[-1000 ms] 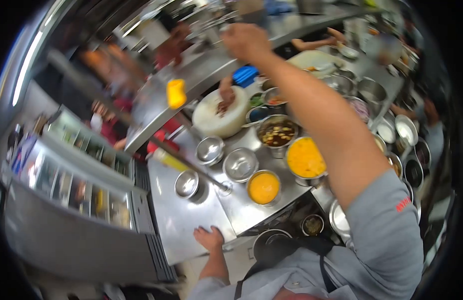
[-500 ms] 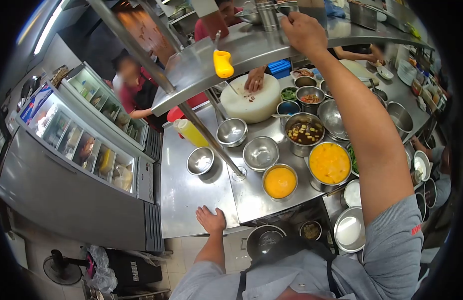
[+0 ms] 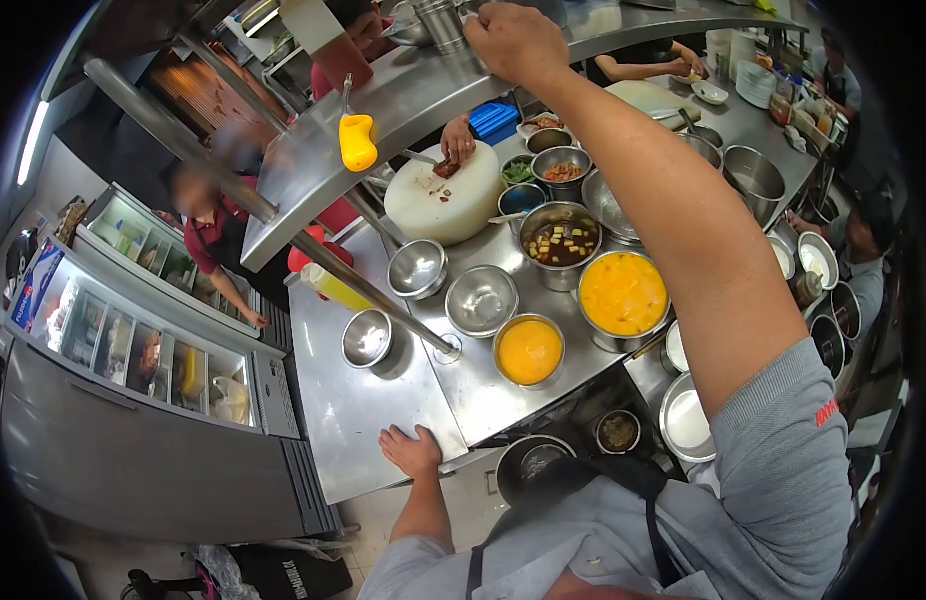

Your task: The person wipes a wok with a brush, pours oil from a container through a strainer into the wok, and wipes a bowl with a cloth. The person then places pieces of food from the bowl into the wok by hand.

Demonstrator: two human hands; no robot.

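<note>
My left hand rests flat, fingers apart, on the front of the steel table. Raised high across the counter, my right hand has curled fingers at the upper steel shelf, beside a stack of metal cups; whatever it grips, if anything, is hidden. Below that arm stand a pot of beaten yellow egg, a smaller yellow bowl and a pot of dark liquid with pale cubes. Steel bowls sit nearer my left hand.
Another person's hand holds brown food on a round white cutting board. A yellow-handled tool hangs at the shelf edge. A slanted steel post crosses the table. A glass-topped fridge and a person are at left.
The whole view has shifted, so the counter appears further left and tilted. Both my hands keep their places. The other person's hand on the board now covers a brown piece of food.
</note>
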